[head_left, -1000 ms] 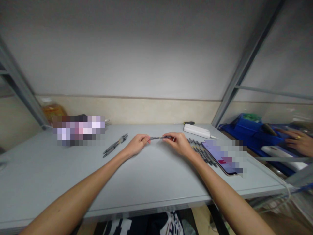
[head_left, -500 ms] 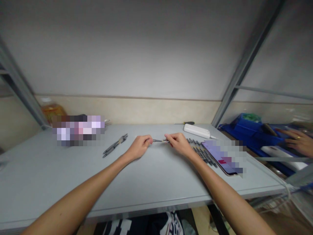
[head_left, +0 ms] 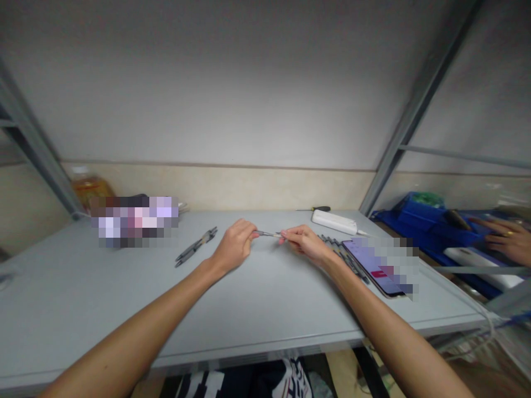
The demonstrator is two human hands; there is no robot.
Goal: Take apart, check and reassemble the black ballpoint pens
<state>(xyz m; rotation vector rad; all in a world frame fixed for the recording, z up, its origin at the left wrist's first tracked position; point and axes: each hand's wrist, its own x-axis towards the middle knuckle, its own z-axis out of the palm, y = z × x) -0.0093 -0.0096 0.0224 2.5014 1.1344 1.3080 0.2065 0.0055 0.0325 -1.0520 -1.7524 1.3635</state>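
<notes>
Between my two hands a slim grey pen (head_left: 267, 234) is held almost level above the table. My left hand (head_left: 237, 243) is closed around its left end, while the fingertips of my right hand (head_left: 302, 242) pinch the right end. Parts of the pen are hidden by the fingers. Left of my left hand lie a few grey pens (head_left: 196, 247), side by side at a slant. A row of several more grey pens (head_left: 352, 264) rests to the right, partly behind my right wrist.
A phone (head_left: 375, 271) lies beside the pen row on the grey table (head_left: 249, 320). Behind are a white power bank (head_left: 334, 221) with a cable and a screwdriver (head_left: 320, 209). A bottle (head_left: 89, 185) stands back left. Another person's hand (head_left: 508, 240) is at right, near blue bins (head_left: 418, 213).
My right hand has turned slightly, its fingers now closer about the pen's right end. The pen has risen a little and tilts slightly differently. My left hand has shifted up a little.
</notes>
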